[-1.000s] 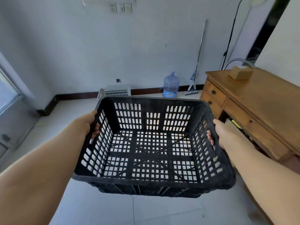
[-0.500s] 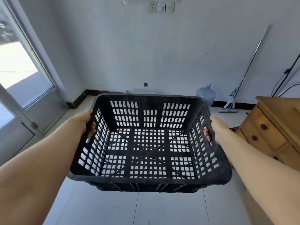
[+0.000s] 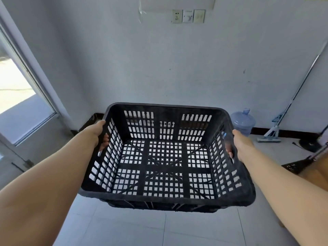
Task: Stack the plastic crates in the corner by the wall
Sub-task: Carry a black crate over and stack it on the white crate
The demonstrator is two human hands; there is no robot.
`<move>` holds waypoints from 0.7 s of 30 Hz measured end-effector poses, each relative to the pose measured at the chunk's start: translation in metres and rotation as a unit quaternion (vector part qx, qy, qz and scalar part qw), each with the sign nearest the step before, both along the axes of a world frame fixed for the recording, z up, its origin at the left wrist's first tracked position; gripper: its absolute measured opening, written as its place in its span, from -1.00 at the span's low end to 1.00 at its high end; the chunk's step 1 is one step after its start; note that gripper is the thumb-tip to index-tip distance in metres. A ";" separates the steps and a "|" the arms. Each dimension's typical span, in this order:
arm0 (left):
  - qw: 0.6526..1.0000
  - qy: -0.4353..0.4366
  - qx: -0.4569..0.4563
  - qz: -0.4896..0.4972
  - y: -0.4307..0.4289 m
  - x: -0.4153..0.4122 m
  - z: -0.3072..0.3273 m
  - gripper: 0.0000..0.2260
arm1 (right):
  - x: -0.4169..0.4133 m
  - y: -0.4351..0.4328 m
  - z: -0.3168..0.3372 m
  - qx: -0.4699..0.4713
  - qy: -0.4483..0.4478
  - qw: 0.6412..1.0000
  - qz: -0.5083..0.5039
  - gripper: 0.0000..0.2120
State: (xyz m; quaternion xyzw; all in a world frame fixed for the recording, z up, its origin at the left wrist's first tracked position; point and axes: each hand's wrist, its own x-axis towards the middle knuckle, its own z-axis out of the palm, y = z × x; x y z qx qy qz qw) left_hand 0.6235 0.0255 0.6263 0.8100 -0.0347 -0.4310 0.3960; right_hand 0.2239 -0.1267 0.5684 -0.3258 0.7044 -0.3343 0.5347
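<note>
So I've got the black slotted plastic crate (image 3: 165, 157) up off the floor, left hand (image 3: 98, 134) and right hand (image 3: 239, 146) gripping its side handles.

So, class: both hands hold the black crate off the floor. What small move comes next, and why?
Probably step forward-left toward the corner: left hand and right hand grip the black crate by its handles, but it hangs short of the wall.

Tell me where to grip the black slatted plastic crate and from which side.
Grip the black slatted plastic crate by the handle slots high in its left and right side walls, coming in from outside with one hand per side. It is wide, open-topped and level, so opposite grips balance it. The left hand and right hand hold it this way, fingers curled through the slots.
</note>
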 end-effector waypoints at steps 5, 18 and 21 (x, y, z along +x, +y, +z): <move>1.000 -0.004 -0.003 -0.011 -0.094 0.039 -0.007 -0.49 | 0.034 -0.081 -0.007 0.012 -0.004 1.000 -0.025 -0.64; 0.999 0.014 0.002 0.050 -0.304 0.127 -0.041 -0.51 | 0.138 -0.335 -0.014 0.019 0.035 0.998 0.046 -0.60; 0.998 0.014 0.003 0.059 -0.344 0.153 -0.048 -0.50 | 0.166 -0.381 -0.013 0.010 0.046 0.998 0.050 -0.61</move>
